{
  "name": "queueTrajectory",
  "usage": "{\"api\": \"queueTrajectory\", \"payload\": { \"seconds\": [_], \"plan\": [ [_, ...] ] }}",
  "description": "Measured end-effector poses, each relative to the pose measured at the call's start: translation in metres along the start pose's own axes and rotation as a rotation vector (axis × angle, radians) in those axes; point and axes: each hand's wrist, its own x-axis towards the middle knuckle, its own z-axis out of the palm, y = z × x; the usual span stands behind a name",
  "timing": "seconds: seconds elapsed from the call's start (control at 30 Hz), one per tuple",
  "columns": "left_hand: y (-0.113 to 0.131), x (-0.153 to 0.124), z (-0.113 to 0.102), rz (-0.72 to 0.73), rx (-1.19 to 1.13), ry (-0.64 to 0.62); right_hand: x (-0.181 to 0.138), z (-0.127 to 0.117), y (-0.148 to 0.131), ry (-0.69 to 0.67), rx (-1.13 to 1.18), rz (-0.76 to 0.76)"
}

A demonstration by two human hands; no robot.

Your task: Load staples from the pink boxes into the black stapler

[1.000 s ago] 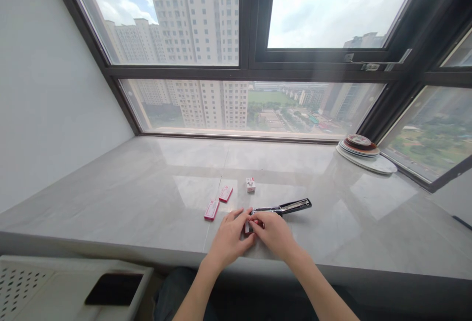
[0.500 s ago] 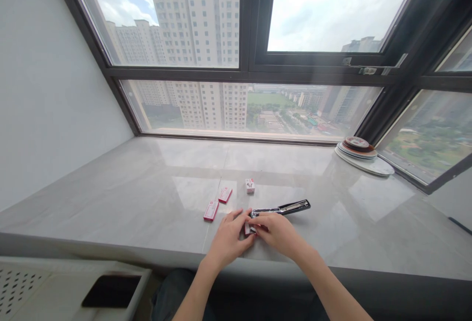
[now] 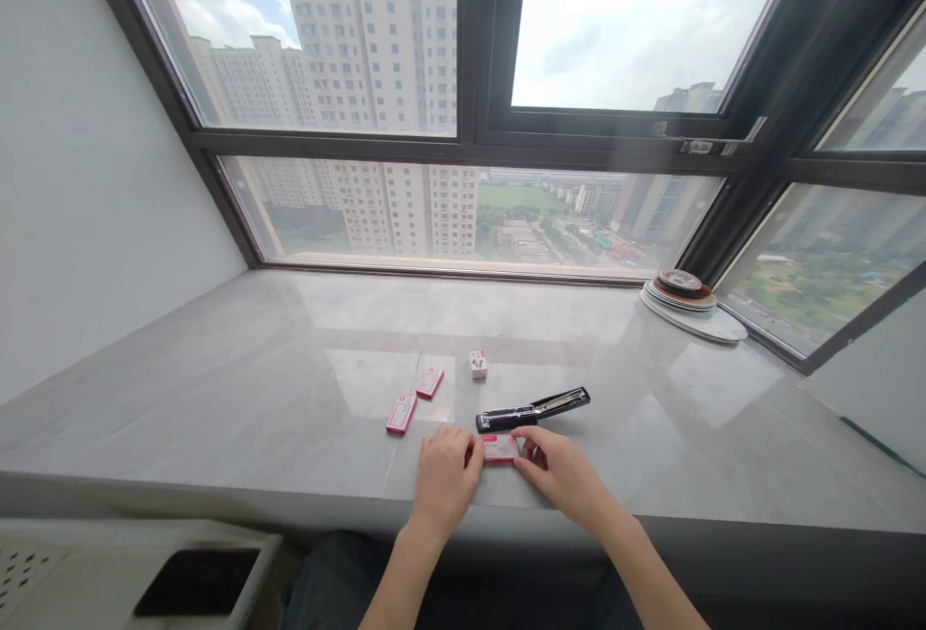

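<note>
1. While the right end of a red-and-white box (image 3: pixel 499 449) is pinched between the thumb and fingers of the right hand (image 3: pixel 558 469), its left end is touched by the curled fingers of the left hand (image 3: pixel 447 476).
2. The right hand is held narrow, closed to the box's width; whether the box is truly gripped by the left hand cannot be told, as the fingertips are hidden.
3. The box is positioned between the two hands, near the front edge of the grey windowsill (image 3: pixel 275 398).
4. Just beyond the box, a black stapler (image 3: pixel 533 410) is laid opened out – its metal parts are exposed, and its right half is slanted away.
5. To the left, two flat boxes (image 3: pixel 401 414) are set near each other, the farther one slightly to the right.
6. Behind the stapler's left end, a small white box (image 3: pixel 478 365) is placed.
7. In the far right corner – well apart – round plates (image 3: pixel 687 312) are stacked beside the window frame (image 3: pixel 694 249).
</note>
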Motion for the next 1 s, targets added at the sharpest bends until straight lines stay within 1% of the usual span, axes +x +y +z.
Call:
{"api": "queueTrajectory", "payload": {
  "seconds": [0.1, 0.17, 0.3, 0.37, 0.4, 0.43, 0.5, 0.53, 0.6, 0.7, 0.8, 0.9, 1.0],
  "plan": [
    [0.009, 0.000, -0.001, 0.011, -0.001, -0.003, -0.003, -0.001, 0.005, 0.012, 0.039, 0.025],
    [0.015, 0.000, -0.002, 0.011, -0.027, -0.005, -0.007, -0.009, 0.016, 0.028, 0.069, 0.087],
    [0.029, 0.003, 0.004, 0.053, -0.078, 0.000, -0.017, -0.040, 0.053, 0.119, 0.163, 0.334],
    [0.033, 0.005, 0.009, 0.056, -0.079, 0.002, -0.016, -0.059, 0.068, 0.151, 0.270, 0.445],
    [0.034, 0.006, 0.011, 0.048, -0.077, 0.002, -0.013, -0.067, 0.073, 0.151, 0.351, 0.467],
    [0.035, 0.008, 0.012, 0.037, -0.075, 0.001, -0.009, -0.075, 0.076, 0.142, 0.441, 0.462],
    [0.033, 0.010, 0.013, 0.014, -0.074, -0.002, 0.005, -0.086, 0.074, 0.126, 0.606, 0.389],
    [0.032, 0.010, 0.013, 0.003, -0.075, -0.003, 0.014, -0.090, 0.070, 0.117, 0.662, 0.335],
    [0.031, 0.011, 0.011, -0.012, -0.078, -0.007, 0.034, -0.092, 0.058, 0.093, 0.697, 0.230],
    [0.032, 0.011, 0.009, -0.010, -0.073, -0.011, 0.062, -0.085, 0.034, 0.027, 0.604, 0.118],
    [0.035, 0.010, 0.008, 0.002, -0.052, -0.010, 0.081, -0.070, 0.014, -0.038, 0.459, 0.026],
    [0.036, 0.011, 0.005, 0.025, -0.026, -0.021, 0.088, -0.051, 0.002, -0.075, 0.359, -0.045],
    [0.037, 0.012, 0.000, 0.084, 0.011, -0.047, 0.089, -0.037, -0.003, -0.113, 0.265, -0.079]
  ]
}}
